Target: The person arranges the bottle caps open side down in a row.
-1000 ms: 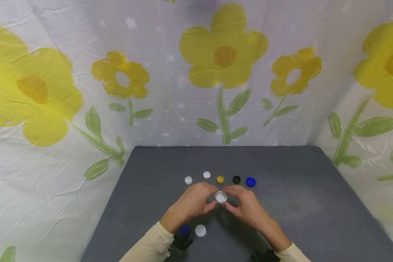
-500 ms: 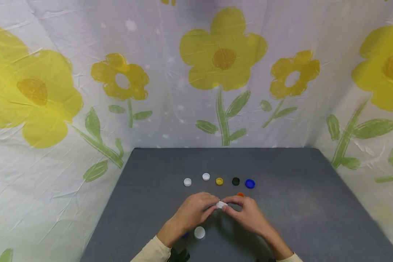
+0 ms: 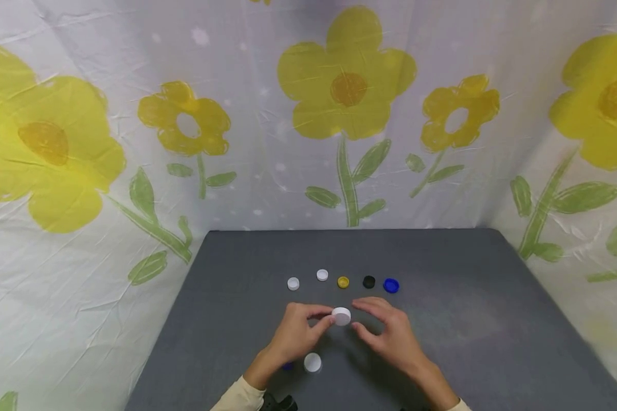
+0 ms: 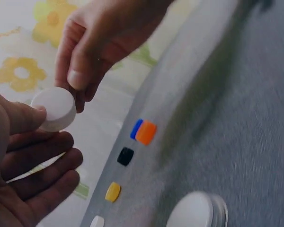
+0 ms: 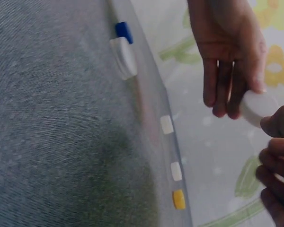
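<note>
A white round cap is held up over the dark table, its smooth flat top facing the viewer. My left hand pinches the cap's left edge between thumb and fingers; in the left wrist view the thumb lies on the cap while the other fingers spread below. My right hand stands at the cap's right side with thumb and fingers parted, fingertips close to the rim. The right wrist view has the cap between both hands. An orange cap lies on the table, hidden behind my right hand in the head view.
Along the back of the dark table lie two white caps, a yellow cap, a black cap and a blue cap. Nearer stand a larger white lid and a partly hidden blue item. A flower-printed curtain surrounds the table.
The white cap has turned from its hollow side up, through edge-on, to its flat top showing. My right hand has let go of it and its fingers have parted; my left keeps its pinch.
</note>
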Motion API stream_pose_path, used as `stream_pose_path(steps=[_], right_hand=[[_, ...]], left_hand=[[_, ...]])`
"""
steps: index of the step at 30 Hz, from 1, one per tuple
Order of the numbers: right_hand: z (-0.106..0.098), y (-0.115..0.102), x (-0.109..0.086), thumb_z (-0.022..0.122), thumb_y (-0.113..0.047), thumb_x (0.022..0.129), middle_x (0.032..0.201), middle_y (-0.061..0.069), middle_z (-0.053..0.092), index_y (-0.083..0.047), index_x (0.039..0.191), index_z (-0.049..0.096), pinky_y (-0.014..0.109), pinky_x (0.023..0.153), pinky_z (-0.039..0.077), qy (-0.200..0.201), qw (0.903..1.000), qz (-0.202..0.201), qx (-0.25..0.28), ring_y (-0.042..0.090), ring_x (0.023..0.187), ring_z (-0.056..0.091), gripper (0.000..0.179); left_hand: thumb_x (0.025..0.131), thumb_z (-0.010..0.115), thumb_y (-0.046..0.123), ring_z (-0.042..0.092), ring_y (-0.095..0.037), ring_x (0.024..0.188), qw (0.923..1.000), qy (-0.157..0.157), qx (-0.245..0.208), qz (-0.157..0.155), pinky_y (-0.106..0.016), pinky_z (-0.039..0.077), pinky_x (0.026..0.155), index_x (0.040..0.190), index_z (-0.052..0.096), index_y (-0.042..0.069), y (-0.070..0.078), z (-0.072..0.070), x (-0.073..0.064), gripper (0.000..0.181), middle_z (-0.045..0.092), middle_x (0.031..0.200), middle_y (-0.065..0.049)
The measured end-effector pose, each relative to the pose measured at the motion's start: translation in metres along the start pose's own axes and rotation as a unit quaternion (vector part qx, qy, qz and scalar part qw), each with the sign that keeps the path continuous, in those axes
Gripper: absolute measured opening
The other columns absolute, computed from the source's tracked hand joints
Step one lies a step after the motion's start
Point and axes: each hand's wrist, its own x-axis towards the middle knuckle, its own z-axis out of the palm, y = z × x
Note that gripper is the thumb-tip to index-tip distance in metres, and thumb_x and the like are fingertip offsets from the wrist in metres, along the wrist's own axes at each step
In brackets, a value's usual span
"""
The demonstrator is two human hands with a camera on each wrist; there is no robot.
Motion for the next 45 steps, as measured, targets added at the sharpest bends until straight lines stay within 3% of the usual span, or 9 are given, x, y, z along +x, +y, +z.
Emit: stream_pose_path(steps=[4,8,18,23,27,30,32,39,45], right_hand=[[0.003,0.000,0.001,0.088,-0.011,0.073,0.124,0.001,0.069,-0.017,0.126,0.070,0.014,0.106,0.039,0.026,0.9971,-0.071,0.009,0.021,0.116,0.064,0.056],[0.006,-0.001,0.003,0.088,-0.005,0.070,0.126,0.007,0.069,-0.014,0.128,0.068,0.016,0.109,0.037,0.038,0.9928,-0.112,0.019,0.024,0.118,0.062,0.062],[0.010,-0.003,0.000,0.086,-0.010,0.075,0.125,0.009,0.069,-0.006,0.122,0.071,0.021,0.112,0.036,0.048,0.9879,-0.147,0.015,0.030,0.116,0.063,0.049],[0.008,-0.002,-0.002,0.086,-0.012,0.075,0.124,0.004,0.070,-0.010,0.121,0.071,0.017,0.110,0.036,0.044,0.9922,-0.117,0.004,0.024,0.116,0.064,0.049],[0.005,-0.003,-0.003,0.087,-0.011,0.075,0.122,0.001,0.071,-0.011,0.121,0.072,0.014,0.106,0.038,0.047,0.9946,-0.092,0.006,0.021,0.114,0.065,0.049],[0.002,-0.004,-0.004,0.087,-0.012,0.075,0.120,0.000,0.071,-0.012,0.121,0.072,0.015,0.103,0.041,0.041,0.9959,-0.081,0.007,0.019,0.112,0.065,0.048],[0.000,-0.005,-0.006,0.086,-0.015,0.077,0.119,-0.002,0.071,-0.016,0.121,0.071,0.018,0.101,0.044,0.027,0.9971,-0.071,0.002,0.016,0.110,0.065,0.046],[-0.003,-0.007,-0.011,0.085,-0.020,0.081,0.119,-0.003,0.071,-0.018,0.120,0.072,0.028,0.093,0.053,-0.025,0.9985,-0.050,-0.003,0.013,0.110,0.065,0.041],[-0.002,-0.007,-0.017,0.086,-0.019,0.079,0.119,-0.004,0.070,-0.019,0.116,0.073,0.025,0.095,0.051,-0.044,0.9977,-0.052,0.006,0.015,0.111,0.065,0.040]], left_hand=[[0.092,0.073,0.033,0.072,-0.006,0.092,0.9965,-0.010,-0.049,-0.067,-0.029,0.058,0.079,0.102,0.080,0.016,0.002,-0.001,0.000,0.021,0.077,0.099,0.006],[0.093,0.072,0.036,0.071,-0.005,0.086,0.9910,-0.023,-0.079,-0.106,-0.024,0.055,0.075,0.101,0.080,0.016,0.002,-0.001,0.001,0.023,0.078,0.097,0.006],[0.094,0.069,0.038,0.066,-0.006,0.078,0.9866,-0.053,-0.092,-0.124,-0.023,0.052,0.071,0.099,0.080,0.018,0.003,0.000,-0.001,0.024,0.077,0.092,0.009],[0.095,0.069,0.032,0.072,-0.009,0.094,0.9938,-0.041,-0.058,-0.085,-0.034,0.058,0.082,0.110,0.077,0.016,0.008,0.000,-0.002,0.023,0.077,0.104,0.005],[0.090,0.075,0.020,0.070,-0.014,0.110,0.9997,-0.023,0.003,0.000,-0.039,0.056,0.092,0.121,0.072,0.012,0.013,-0.001,-0.001,0.032,0.074,0.118,0.001],[0.085,0.079,0.017,0.068,-0.014,0.114,0.9962,-0.016,0.052,0.068,-0.036,0.054,0.095,0.123,0.071,0.008,0.015,-0.001,0.000,0.039,0.072,0.122,-0.001],[0.084,0.081,0.017,0.067,-0.014,0.115,0.9930,-0.020,0.069,0.093,-0.034,0.054,0.096,0.122,0.071,0.008,0.016,0.000,0.000,0.040,0.072,0.122,0.000],[0.084,0.082,0.022,0.069,-0.012,0.108,0.9847,-0.047,0.115,0.122,-0.032,0.054,0.094,0.116,0.074,0.012,0.019,0.000,-0.001,0.035,0.075,0.113,0.002],[0.084,0.083,0.026,0.068,-0.010,0.103,0.9696,-0.089,0.178,0.142,-0.030,0.054,0.092,0.111,0.075,0.014,0.017,0.001,-0.003,0.031,0.075,0.107,0.005]])
